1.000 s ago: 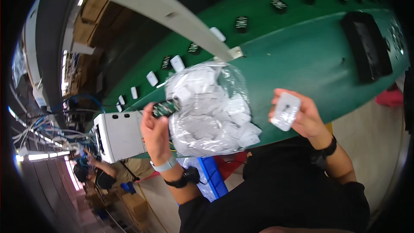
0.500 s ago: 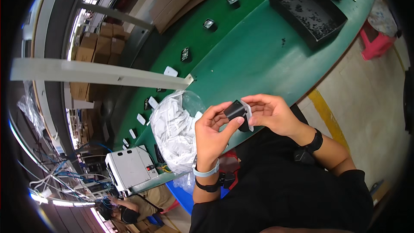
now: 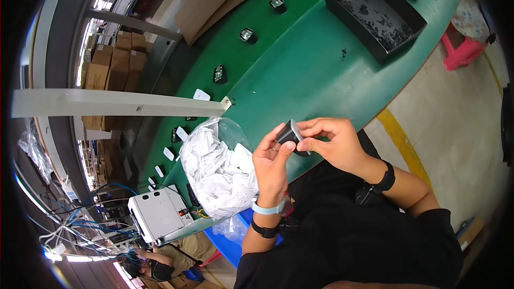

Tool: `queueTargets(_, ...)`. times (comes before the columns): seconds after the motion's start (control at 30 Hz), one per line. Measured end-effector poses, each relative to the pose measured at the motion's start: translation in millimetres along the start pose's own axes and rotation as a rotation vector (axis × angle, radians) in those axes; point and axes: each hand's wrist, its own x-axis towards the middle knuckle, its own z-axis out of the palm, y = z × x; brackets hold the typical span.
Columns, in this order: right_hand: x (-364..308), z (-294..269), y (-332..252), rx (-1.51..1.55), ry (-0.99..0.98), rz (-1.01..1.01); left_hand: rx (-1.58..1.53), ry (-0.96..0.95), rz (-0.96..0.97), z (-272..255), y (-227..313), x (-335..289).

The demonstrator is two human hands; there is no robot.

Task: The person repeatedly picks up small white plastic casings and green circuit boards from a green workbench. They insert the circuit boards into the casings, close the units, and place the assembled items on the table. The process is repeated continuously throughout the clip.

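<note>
In front of my body, my left hand (image 3: 271,165) is closed around a small black plastic housing (image 3: 286,134). A thin white cover (image 3: 296,129) lies against the housing's right-hand face. My right hand (image 3: 336,143) is closed on this cover, thumb and fingers pressing at its edge. The fingers hide part of both pieces. Just left of my left hand, a clear plastic bag (image 3: 217,168) bulges with many white flat covers.
A black bin (image 3: 377,56) of small dark parts stands at the far right of the green table (image 3: 321,80). Several black units, one of them this unit (image 3: 219,74), line the green belt. A white beam (image 3: 118,103) crosses at left, above a grey box (image 3: 159,211). Another person (image 3: 158,267) sits at lower left.
The white cover, tilted and partly apart from the housing before, now sits flush against it. My hands have drawn closer together. The whole view has shifted slightly.
</note>
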Motion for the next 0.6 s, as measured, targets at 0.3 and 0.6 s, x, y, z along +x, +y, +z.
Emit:
queueTargets(0.3,46.8,28.7,12.7,-0.043,-0.170,0.161,-0.104,0.170,0.018,-34.9,0.7,22.7)
queueTargets(0.6,252.6,74.2,92.6,-1.056,-0.026,-0.382,0.266,0.210,0.206,-139.2,28.6,2.4)
